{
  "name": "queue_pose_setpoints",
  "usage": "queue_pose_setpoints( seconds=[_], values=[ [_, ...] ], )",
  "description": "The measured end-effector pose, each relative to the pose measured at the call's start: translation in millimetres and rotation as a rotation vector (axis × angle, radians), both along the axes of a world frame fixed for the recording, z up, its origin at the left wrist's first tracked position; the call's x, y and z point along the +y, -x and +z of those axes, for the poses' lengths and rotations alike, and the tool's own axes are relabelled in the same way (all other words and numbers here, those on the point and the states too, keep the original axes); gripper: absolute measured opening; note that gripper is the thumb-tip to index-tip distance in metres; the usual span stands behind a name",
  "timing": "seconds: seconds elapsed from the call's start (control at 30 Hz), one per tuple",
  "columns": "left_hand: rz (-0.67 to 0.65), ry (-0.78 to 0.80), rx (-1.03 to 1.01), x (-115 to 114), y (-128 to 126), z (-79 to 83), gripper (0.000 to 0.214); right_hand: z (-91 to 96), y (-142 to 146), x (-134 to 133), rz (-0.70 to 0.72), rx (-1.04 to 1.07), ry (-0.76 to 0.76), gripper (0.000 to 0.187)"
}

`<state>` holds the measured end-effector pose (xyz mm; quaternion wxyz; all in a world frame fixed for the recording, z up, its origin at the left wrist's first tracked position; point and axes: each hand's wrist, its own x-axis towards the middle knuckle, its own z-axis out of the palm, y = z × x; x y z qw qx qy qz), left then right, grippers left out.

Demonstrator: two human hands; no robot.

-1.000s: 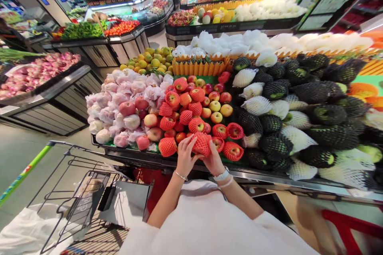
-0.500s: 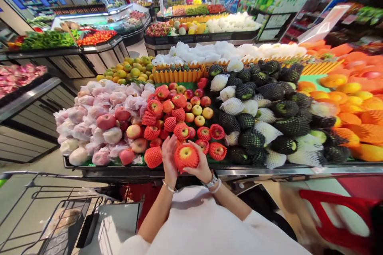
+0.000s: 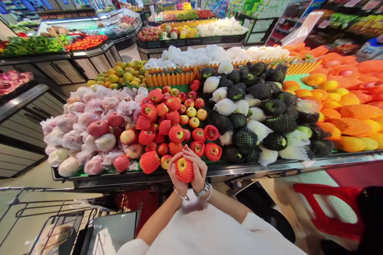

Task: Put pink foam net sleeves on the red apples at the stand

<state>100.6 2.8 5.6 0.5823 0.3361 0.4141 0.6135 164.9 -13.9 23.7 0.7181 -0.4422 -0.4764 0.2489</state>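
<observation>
Cupped between my two hands is an apple in a red foam net, its stem end facing up. My left hand wraps its left side, and my right hand covers the right side and part of the top. Both are close to the front edge of the fruit stand. Just beyond them lie more netted apples, with small bare apples behind. A red netted apple rests left of my hands.
Bagged fruit is piled on the left, dark netted fruit to the right, and orange fruit farther right. A shopping cart stands at lower left. A red stool is at lower right.
My left hand has moved from beside the apple to wrap it, and my right fingers have shifted over its top. The view has turned slightly to the right.
</observation>
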Motion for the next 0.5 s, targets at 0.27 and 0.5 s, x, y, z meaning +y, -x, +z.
queue_pose_setpoints(
  seconds=[0.27, 0.5],
  values=[
    [-0.013, 0.173, -0.233, 15, -6, 12.0, 0.029, 19.3, -18, 6, 0.083, -0.297, 0.042, 0.042],
    [-0.101, 0.054, -0.225, 23, -10, 13.4, 0.04, 23.9, -25, 9, 0.061, -0.125, 0.031, 0.05]
  ],
)
